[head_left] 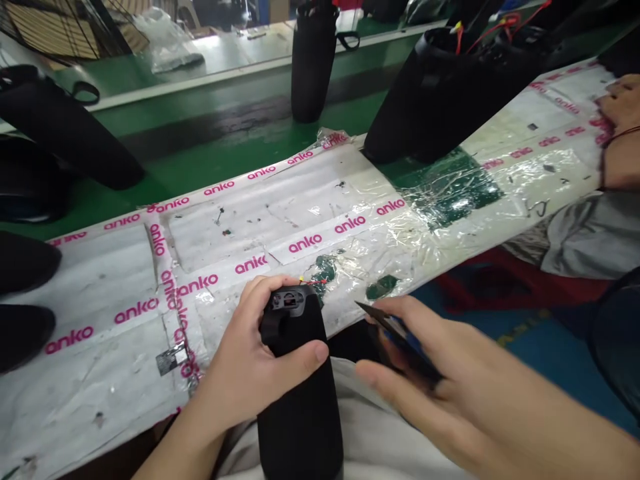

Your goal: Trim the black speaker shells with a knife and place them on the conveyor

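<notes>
My left hand (250, 363) is wrapped round a black fabric-covered cylinder speaker (300, 407) that stands upright in my lap at the bench's near edge. Its open top end (287, 300) shows a grey insert, with thin red and yellow wires (313, 282) sticking out. My right hand (440, 373) is closed on a thin, flat dark piece (395, 333), black with some blue, just right of the speaker's top.
The bench top (100, 373) is covered in white sheet taped with pink "anko" tape. Several black speaker bodies stand or lie behind on the green belt, one upright (313, 63), a tilted one (440, 93), others at left (65, 127). A co-worker's arm (620, 127) rests at right.
</notes>
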Demonstrator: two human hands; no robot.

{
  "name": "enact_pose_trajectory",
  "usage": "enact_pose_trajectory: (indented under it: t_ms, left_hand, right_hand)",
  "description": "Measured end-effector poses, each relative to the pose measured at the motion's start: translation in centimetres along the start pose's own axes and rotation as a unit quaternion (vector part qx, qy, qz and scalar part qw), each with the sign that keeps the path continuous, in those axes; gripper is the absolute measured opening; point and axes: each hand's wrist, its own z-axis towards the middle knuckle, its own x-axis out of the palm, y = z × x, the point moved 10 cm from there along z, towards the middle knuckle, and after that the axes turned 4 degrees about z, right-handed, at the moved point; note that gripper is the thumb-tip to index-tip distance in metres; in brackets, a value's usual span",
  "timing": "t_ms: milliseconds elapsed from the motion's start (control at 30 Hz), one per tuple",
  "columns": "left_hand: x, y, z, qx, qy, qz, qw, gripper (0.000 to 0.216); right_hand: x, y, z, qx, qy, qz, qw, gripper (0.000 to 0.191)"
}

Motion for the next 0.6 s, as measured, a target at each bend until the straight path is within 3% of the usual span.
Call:
enact_pose_trajectory:
  t_ms: [33,100,167,300,433,600]
  left_hand:
    - [0.2,-0.4,0.0,0.003,-0.005,0.012,1.0,0.052]
    - [0.6,-1.3,0.1,0.006,-0.002,0.043,0.999,0.054]
    - [1.5,-2.0,0.2,0.012,0.044,0.055,0.997,0.065]
    - [2.1,-1.1,0.5,-0.011,0.13,-0.018,0.991,0.088]
    - [2.5,1.3,0.6,-0.083,0.155,-0.084,0.981,0.079]
    - [3.4,1.4,0.6,-0.102,0.141,-0.124,0.977,0.065]
  right_hand:
    - [1.8,-0.4,0.4,0.044,0.02,0.133,0.99,0.03]
    - [5.5,-1.2,0.7,0.122,0.052,0.381,0.915,0.045]
    - [7.9,-2.0,0.6,0.156,0.059,0.491,0.855,0.063]
    - [9.9,-4.2,-0.3,0.165,0.086,0.526,0.83,0.076]
    - [10.2,-5.5,-1.1,0.159,0.102,0.549,0.814,0.071]
    - [10.0,-5.4,-1.2,0.17,0.114,0.574,0.793,0.066]
